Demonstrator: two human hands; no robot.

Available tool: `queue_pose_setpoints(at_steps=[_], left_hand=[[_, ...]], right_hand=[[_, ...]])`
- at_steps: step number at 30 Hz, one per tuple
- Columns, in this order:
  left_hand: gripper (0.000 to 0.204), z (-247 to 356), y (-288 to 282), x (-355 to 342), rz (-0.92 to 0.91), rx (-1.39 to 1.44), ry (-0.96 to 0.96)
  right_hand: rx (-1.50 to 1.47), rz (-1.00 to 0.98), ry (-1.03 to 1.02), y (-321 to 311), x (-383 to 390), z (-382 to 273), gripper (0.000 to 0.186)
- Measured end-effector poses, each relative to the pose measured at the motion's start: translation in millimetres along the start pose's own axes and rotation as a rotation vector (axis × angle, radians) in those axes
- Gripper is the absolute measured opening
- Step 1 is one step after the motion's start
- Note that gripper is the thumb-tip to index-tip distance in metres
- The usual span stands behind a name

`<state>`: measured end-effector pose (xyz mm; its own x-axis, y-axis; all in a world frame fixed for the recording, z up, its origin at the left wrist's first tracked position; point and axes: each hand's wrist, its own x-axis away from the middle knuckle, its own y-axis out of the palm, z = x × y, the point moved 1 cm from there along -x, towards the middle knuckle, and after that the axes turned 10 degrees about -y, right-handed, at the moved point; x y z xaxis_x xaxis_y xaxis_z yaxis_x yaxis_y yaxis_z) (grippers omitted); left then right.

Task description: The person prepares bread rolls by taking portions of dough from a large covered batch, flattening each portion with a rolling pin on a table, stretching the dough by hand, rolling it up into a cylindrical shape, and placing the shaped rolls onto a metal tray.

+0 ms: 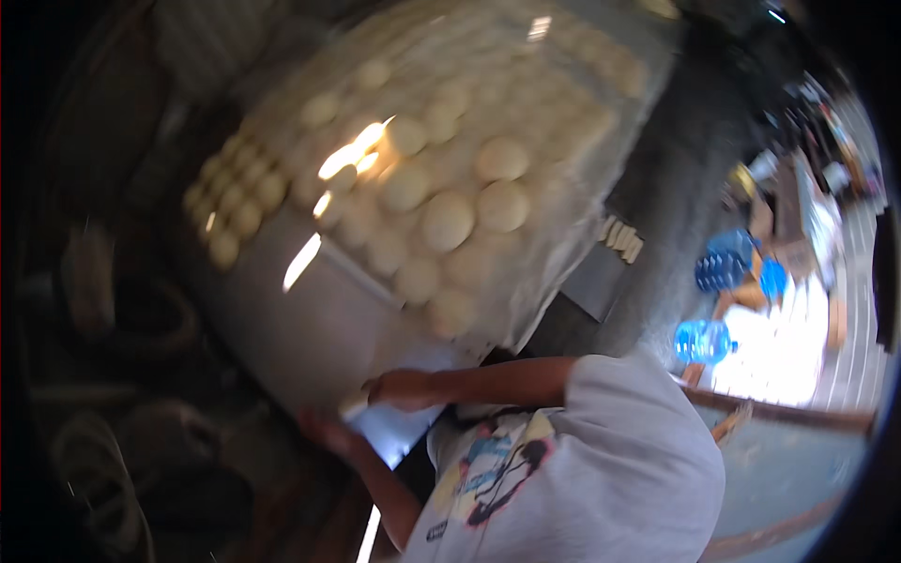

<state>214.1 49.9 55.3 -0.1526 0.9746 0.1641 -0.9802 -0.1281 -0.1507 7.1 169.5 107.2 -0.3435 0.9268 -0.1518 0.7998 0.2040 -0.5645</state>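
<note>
My right hand [402,389] is closed over the near end of a metal work surface [310,328]. A small pale piece [354,406], blurred and too unclear to name, shows at its fingertips. Close beside it is my left hand [328,433], smeared by motion, so its fingers cannot be made out. Beyond my hands, several large round pale dough balls [448,221] lie across the table, with what looks like a clear plastic sheet [540,314] hanging at its right edge. Several smaller dough balls [246,218] sit in rows at the left edge.
Right of the table, several short pale strips [621,239] lie by a grey board [593,281]. Farther right, large blue water bottles [704,342] lie near boxes and clutter by a bright patch of floor. Dark, indistinct objects [89,281] line the left side.
</note>
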Motion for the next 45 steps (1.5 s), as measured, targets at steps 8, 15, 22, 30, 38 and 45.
queue_pose_setpoints(at_steps=[8, 15, 22, 30, 38, 45], left_hand=[[0.034, 36.3, 196.0, -11.0, -0.720, -0.540, -0.101], [0.072, -2.9, 264.8, 16.9, -0.636, -0.719, 0.047], [0.082, -35.0, 216.5, -6.3, -0.352, -1.161, 0.075], [0.069, -39.2, 184.9, 62.0, -0.046, -1.370, 0.118], [0.074, -37.0, 188.7, 110.2, 0.030, -1.165, 0.032], [0.043, -18.2, 203.4, 126.0, 0.020, -0.710, 0.046]], right_hand=[[-0.026, 0.285, 0.401, -154.4, 143.0, -172.3, 0.037], [0.209, 0.760, 0.965, -228.2, 330.8, -156.3, 0.025], [0.323, 1.029, 1.509, -292.8, 602.5, 65.3, 0.033], [-0.112, 0.840, 1.916, -165.0, 743.1, 351.3, 0.071], [-0.517, 0.602, 1.277, -140.3, 614.7, 215.1, 0.038], [-0.736, 0.525, 0.467, -308.6, 377.4, 28.6, 0.028]])
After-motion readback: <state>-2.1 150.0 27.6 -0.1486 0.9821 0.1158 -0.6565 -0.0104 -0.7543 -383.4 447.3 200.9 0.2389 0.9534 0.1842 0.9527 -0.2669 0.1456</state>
